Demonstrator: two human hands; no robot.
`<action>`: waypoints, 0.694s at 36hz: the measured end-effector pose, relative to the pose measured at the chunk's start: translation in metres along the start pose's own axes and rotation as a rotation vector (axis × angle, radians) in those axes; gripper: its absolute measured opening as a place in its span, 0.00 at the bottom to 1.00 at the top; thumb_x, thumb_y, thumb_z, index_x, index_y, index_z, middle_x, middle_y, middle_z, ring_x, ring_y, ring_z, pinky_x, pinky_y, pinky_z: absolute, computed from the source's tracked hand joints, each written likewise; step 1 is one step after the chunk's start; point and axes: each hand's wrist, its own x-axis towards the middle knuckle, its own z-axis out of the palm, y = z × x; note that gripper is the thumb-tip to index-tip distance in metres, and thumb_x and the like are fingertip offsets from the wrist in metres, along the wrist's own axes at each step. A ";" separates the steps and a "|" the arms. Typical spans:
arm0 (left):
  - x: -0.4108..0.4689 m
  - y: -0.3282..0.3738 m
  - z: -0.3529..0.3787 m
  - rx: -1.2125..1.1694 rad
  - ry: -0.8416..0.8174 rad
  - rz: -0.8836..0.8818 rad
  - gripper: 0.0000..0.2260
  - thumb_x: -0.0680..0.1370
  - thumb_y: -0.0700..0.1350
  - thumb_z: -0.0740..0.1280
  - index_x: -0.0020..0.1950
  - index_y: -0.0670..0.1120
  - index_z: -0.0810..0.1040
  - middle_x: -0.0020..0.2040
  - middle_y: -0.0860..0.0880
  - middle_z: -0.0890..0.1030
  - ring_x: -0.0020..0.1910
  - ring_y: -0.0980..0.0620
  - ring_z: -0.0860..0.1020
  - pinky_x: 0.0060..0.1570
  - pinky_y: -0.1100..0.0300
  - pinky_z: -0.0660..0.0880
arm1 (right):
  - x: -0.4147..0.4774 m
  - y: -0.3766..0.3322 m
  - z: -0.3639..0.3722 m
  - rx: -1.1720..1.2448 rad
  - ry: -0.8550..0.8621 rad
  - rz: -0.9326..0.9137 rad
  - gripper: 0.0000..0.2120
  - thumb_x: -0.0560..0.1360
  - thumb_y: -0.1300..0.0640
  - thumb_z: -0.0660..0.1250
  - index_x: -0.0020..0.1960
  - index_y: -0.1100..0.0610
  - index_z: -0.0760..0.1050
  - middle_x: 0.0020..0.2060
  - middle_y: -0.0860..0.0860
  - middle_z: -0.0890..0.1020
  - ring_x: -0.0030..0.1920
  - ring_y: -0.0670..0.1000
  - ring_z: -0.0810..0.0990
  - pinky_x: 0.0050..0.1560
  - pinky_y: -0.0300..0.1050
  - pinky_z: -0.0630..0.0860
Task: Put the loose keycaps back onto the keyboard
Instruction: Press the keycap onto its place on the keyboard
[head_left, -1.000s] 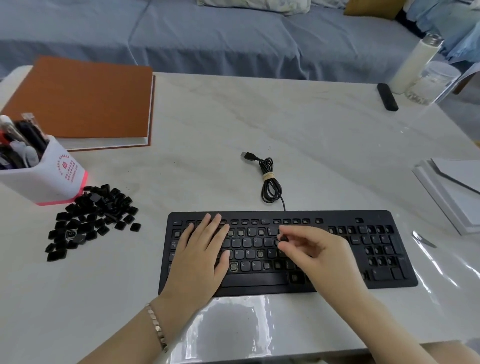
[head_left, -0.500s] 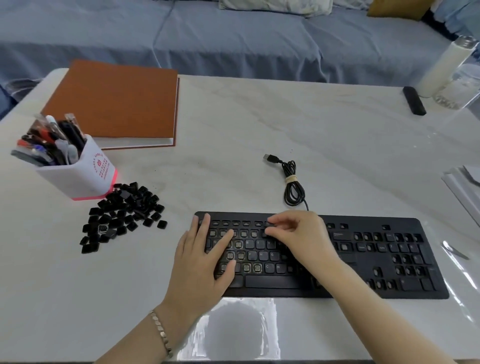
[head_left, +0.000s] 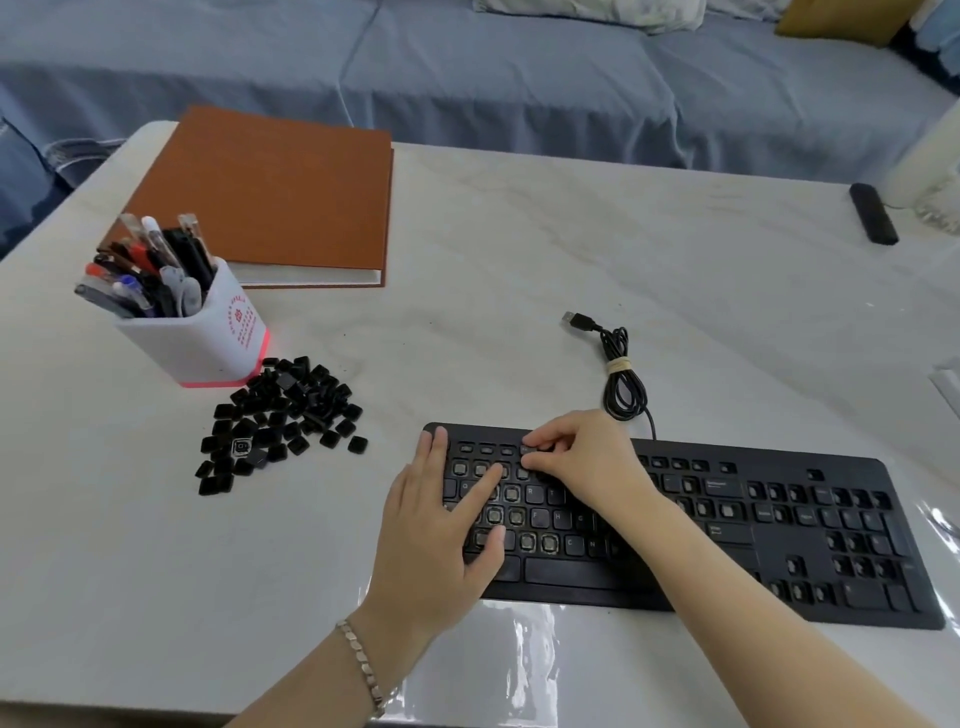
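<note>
- The black keyboard (head_left: 779, 525) lies along the near edge of the white table (head_left: 519, 249), right of centre; many of its sockets stand bare, without caps
- The left hand (head_left: 434, 535) lies flat on the keyboard's left end, fingers straight and a little spread, the forefinger reaching over the upper rows
- The right hand (head_left: 587, 462) sits just right of it, fingers curled, their tips pressed down on the far rows; whether a cap is under them cannot be told
- The loose keycaps (head_left: 280, 421) lie in a black heap on the table, left of the keyboard and apart from both hands
- A white pen holder (head_left: 208, 343) full of pens stands at the heap's far left side
- A brown book (head_left: 270, 197) lies flat beyond the holder
- The keyboard's cable (head_left: 621, 374) is coiled and tied just past its far edge, the plug lying free
- A metal bracelet (head_left: 361, 665) circles the left wrist
</note>
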 end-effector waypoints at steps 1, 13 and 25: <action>0.000 0.000 0.000 0.003 0.005 0.002 0.22 0.74 0.55 0.61 0.67 0.54 0.72 0.72 0.36 0.64 0.73 0.40 0.60 0.66 0.46 0.63 | 0.001 0.000 0.000 -0.001 -0.005 0.008 0.07 0.67 0.62 0.75 0.45 0.57 0.83 0.29 0.43 0.75 0.28 0.41 0.71 0.32 0.26 0.68; 0.000 0.001 0.000 0.030 -0.004 0.005 0.22 0.74 0.54 0.60 0.68 0.54 0.69 0.72 0.35 0.64 0.73 0.40 0.59 0.68 0.46 0.58 | 0.009 -0.004 -0.004 -0.064 -0.065 0.059 0.07 0.67 0.60 0.75 0.45 0.57 0.83 0.28 0.41 0.75 0.30 0.39 0.73 0.31 0.24 0.67; 0.028 0.014 -0.001 0.066 -0.049 0.062 0.20 0.75 0.52 0.59 0.67 0.54 0.74 0.69 0.39 0.70 0.71 0.39 0.64 0.69 0.45 0.55 | 0.006 0.004 -0.003 -0.005 -0.039 -0.037 0.08 0.66 0.62 0.76 0.45 0.58 0.83 0.29 0.43 0.75 0.25 0.37 0.72 0.32 0.27 0.66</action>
